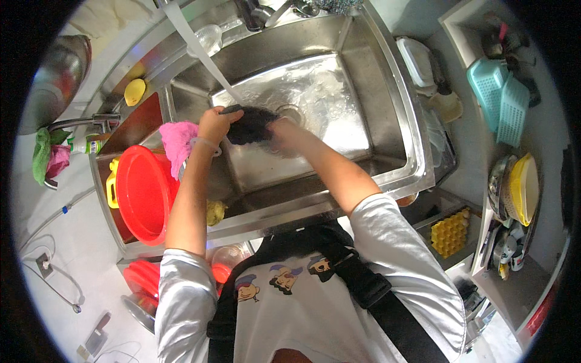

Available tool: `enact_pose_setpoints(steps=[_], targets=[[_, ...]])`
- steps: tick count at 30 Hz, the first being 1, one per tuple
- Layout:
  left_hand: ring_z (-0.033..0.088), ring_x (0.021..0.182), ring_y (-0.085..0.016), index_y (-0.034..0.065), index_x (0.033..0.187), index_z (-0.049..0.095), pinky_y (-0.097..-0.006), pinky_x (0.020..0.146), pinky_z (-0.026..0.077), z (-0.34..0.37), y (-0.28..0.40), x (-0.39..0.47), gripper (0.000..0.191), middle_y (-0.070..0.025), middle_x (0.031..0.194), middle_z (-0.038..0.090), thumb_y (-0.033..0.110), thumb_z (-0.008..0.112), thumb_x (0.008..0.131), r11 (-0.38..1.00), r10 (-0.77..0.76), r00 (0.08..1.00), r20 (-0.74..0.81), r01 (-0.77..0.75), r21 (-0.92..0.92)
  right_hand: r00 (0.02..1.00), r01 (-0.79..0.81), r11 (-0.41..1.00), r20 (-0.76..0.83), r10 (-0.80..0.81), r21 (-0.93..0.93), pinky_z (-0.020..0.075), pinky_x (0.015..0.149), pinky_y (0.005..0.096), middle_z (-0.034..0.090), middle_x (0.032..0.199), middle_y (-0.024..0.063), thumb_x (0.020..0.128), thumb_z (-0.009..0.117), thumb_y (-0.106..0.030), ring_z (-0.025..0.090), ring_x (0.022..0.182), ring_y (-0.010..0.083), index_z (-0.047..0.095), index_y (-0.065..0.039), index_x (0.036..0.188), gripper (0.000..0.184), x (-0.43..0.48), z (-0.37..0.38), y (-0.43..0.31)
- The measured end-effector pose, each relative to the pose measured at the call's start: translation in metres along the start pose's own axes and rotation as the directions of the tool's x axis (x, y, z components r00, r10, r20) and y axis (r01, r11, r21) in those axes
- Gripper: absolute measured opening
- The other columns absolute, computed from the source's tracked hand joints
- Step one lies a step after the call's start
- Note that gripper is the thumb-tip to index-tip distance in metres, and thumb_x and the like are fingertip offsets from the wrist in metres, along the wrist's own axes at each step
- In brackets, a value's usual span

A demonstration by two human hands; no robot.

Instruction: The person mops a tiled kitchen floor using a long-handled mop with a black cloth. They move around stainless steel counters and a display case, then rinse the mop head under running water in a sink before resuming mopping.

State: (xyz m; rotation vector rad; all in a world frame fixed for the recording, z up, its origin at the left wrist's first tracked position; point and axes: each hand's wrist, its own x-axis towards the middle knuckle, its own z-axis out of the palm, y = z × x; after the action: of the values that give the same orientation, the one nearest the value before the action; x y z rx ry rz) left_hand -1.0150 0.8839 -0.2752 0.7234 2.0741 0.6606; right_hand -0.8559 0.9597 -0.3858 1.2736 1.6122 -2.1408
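Note:
Over the steel sink basin, my left hand grips a black, fuzzy-looking item by its grey upper edge, thumb on top. What exactly the item is cannot be told. My right hand is blurred by motion at the item's right side, its fingers touching or just behind it. Water runs in a stream from a pale spout and falls close above the item. Under my hands, the drain is partly covered. A pink cloth hangs beside my left wrist.
A red plastic basin stands left of the sink, with a yellow container behind it. A yellow sponge lies by the front rim. On the right are a white lidded box, turquoise baskets and a yellow colander.

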Motion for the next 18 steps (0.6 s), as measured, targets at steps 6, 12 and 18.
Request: enact_pose_setpoints(steps=[6, 12, 18], targets=[[0.053, 0.058, -0.011, 0.0021, 0.078, 0.059, -0.0214, 0.055, 0.040, 0.011, -0.014, 0.004, 0.020, -0.0016, 0.069, 0.059, 0.020, 0.062, 0.071, 0.875, -0.010, 0.984, 0.181, 0.095, -0.474, 0.851, 0.187, 0.195, 0.060, -0.521, -0.963, 0.0471, 0.063, 0.0349, 0.060, 0.077, 0.0156, 0.071, 0.044, -0.012, 0.059, 0.074, 0.0268, 0.061, 0.000, 0.074, 0.021, 0.003, -0.040, 0.021], [0.053, 0.060, -0.010, 0.0029, 0.079, 0.059, -0.0217, 0.056, 0.040, 0.011, 0.004, -0.008, 0.014, -0.0010, 0.070, 0.059, 0.014, 0.061, 0.070, 0.877, 0.059, 0.985, 0.164, 0.027, -0.480, 0.900, 0.122, 0.764, -0.252, -0.354, -0.634, 0.0473, 0.061, 0.0365, 0.060, 0.075, 0.0164, 0.070, 0.043, -0.012, 0.059, 0.071, 0.0281, 0.061, 0.000, 0.073, 0.021, -0.010, -0.054, 0.022], [0.051, 0.056, -0.009, 0.0020, 0.073, 0.059, -0.0217, 0.054, 0.040, -0.003, 0.019, -0.018, 0.015, -0.0009, 0.065, 0.057, 0.014, 0.063, 0.065, 0.975, 0.122, 0.991, 0.054, -0.110, -0.192, 0.905, 0.133, 0.687, -0.195, -0.378, -0.714, 0.0454, 0.051, 0.0308, 0.057, 0.063, 0.0098, 0.069, 0.050, -0.013, 0.056, 0.056, 0.0196, 0.058, -0.002, 0.071, 0.014, -0.009, -0.069, 0.012]])
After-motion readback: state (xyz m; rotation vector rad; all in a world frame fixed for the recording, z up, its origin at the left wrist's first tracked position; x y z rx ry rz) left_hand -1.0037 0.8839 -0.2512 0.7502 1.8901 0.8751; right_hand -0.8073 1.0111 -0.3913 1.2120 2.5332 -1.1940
